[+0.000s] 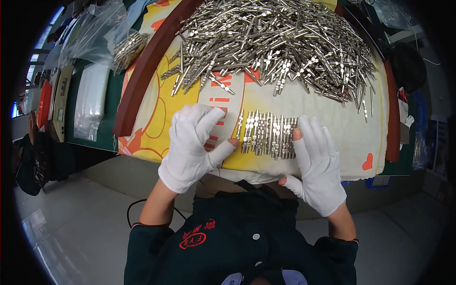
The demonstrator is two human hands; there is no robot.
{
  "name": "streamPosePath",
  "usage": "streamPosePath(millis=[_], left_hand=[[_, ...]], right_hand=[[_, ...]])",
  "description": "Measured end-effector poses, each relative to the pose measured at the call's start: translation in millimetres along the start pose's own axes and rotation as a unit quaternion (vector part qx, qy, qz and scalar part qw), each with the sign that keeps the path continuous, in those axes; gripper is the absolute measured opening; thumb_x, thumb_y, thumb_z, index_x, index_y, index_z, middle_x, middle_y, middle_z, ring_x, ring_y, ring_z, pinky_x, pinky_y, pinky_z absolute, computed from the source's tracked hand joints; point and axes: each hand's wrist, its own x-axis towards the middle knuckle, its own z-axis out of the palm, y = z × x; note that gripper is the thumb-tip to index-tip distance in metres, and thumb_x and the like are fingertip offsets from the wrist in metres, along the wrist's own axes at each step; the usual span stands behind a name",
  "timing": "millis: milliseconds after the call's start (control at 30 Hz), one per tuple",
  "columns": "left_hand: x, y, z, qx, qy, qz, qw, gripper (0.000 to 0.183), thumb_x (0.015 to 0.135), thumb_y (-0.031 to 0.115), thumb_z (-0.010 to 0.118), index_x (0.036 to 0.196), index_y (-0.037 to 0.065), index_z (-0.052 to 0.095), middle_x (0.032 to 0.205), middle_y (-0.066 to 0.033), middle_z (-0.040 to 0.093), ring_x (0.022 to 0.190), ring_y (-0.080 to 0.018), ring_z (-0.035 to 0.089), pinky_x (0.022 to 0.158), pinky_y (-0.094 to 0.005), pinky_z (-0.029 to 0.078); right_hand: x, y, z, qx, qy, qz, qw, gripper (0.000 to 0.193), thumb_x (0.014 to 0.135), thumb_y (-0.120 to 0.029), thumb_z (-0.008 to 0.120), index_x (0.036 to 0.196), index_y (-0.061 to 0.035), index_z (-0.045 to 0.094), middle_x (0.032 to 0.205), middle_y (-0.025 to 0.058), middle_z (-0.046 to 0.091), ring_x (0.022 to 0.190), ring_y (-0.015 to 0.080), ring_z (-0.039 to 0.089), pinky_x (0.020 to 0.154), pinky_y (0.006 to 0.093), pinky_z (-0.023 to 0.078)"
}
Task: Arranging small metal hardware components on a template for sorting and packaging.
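Note:
A row of slim, shiny metal rods (270, 135), with stepped or fluted sections, lies side by side on the cloth in front of me. My right hand (319, 164), in a white glove with bare thumb and forefinger tips, is open. Its fingers stretch along the right end of the row, the forefinger touching the last rods. A single rod (240, 128) lies slightly apart at the row's left end. Beside it is my left hand (192, 142), gloved alike, fingers loosely bent and spread, its bare thumb tip at that rod. Nothing is visibly held in it.
Beyond the row rises a large heap of similar metal rods (280, 42). Dark red wooden bars (142, 80) border the patterned cloth (351, 128) at both sides. Clear plastic bags (92, 90), one packed with rods (129, 50), and a beige device (61, 104) lie at left.

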Motion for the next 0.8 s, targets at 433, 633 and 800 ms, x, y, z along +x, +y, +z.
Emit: streamPosePath(millis=[433, 633, 800], left_hand=[[-18, -3, 1, -0.021, 0.016, -0.024, 0.999, 0.037, 0.068, -0.001, 0.068, 0.103, 0.010, 0.063, 0.088, -0.0044, 0.054, 0.081, -0.0238, 0.052, 0.073, -0.0359, 0.039], [-19, -3, 1, -0.031, 0.015, -0.024, 0.999, 0.036, 0.071, 0.002, 0.066, 0.106, 0.008, 0.066, 0.089, -0.0063, 0.051, 0.078, -0.0241, 0.049, 0.073, -0.0351, 0.040], [-19, -3, 2, -0.030, 0.009, -0.024, 0.999, 0.035, 0.072, 0.011, 0.072, 0.107, 0.008, 0.066, 0.090, -0.0067, 0.051, 0.081, -0.0247, 0.049, 0.074, -0.0356, 0.040]], right_hand=[[19, -40, 23, 0.015, -0.063, -0.040, 0.997, 0.101, 0.072, -0.052, 0.071, 0.142, 0.0082, 0.031, 0.150, 0.0247, 0.030, 0.141, 0.0406, 0.026, 0.116, 0.0490, 0.021], [25, -50, 28, 0.019, -0.056, -0.044, 0.997, 0.100, 0.072, -0.051, 0.071, 0.142, 0.0091, 0.032, 0.150, 0.0255, 0.030, 0.141, 0.0403, 0.026, 0.116, 0.0489, 0.021], [28, -54, 31, 0.030, -0.048, -0.049, 0.997, 0.098, 0.073, -0.049, 0.071, 0.141, 0.0091, 0.033, 0.149, 0.0253, 0.031, 0.140, 0.0406, 0.027, 0.115, 0.0493, 0.021]])
